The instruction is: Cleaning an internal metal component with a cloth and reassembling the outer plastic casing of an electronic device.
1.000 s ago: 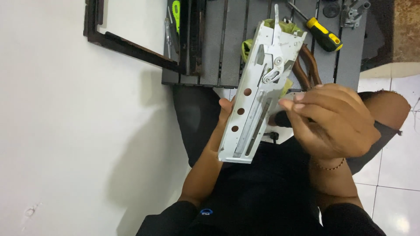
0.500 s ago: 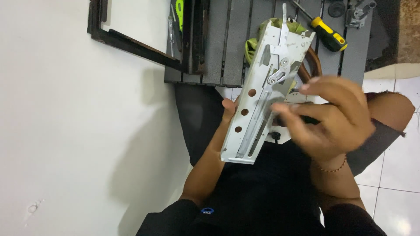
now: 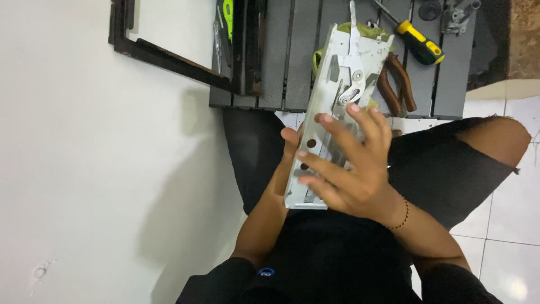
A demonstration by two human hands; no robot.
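Left of the metal bracket [image 3: 337,84]: dark frame [image 3: 169,56] against the wall. Behind the bracket, left hand [image 3: 289,149] gripping its edge, mostly hidden. Held upright above the lap, in front of the slatted table [image 3: 292,56]. Across the bracket's lower face, right hand [image 3: 351,169] spread open, fingers no longer pinched as before. Right of the bracket: brown-handled pliers [image 3: 396,84], yellow screwdriver [image 3: 419,42].

Low dark grey slatted table [image 3: 292,67], boards running away from the viewer. On it: yellow-and-black-handled screwdriver [image 3: 419,42] lying diagonally; brown-handled pliers [image 3: 396,84] near the front edge; small grey metal part [image 3: 458,14] at the far right. White tiled floor [image 3: 506,225] below, grey grout lines.
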